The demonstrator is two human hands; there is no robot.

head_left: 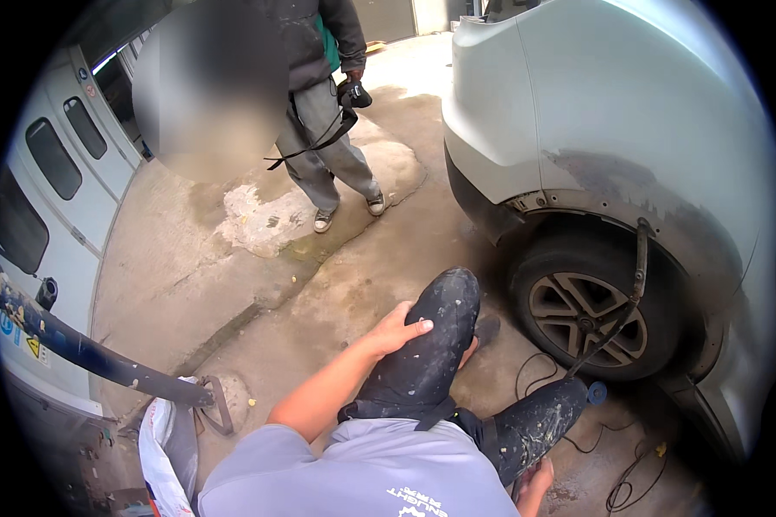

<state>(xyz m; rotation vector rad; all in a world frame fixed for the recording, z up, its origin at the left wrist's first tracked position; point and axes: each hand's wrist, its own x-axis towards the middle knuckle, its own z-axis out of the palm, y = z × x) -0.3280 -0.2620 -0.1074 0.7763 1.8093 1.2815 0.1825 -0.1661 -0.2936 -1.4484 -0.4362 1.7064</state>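
Observation:
My left hand lies on my bent left knee, thumb apart from the fingers, holding nothing. Low beside my right thigh is my right hand; the leg covers most of its fingers, so I cannot tell whether it grips anything. My dark trousers are spotted with pale paint. Ahead to the right is a light-coloured car with a scraped, dull patch above its wheel. A long dark bar touches the wheel arch and slants down across the wheel behind my right knee. Near that knee shows a blue disc.
A person in grey trousers stands ahead, holding a black strapped object. Cables lie on the concrete by the car. At left are a thick dark pipe, a white plastic bag and white panelled doors with windows.

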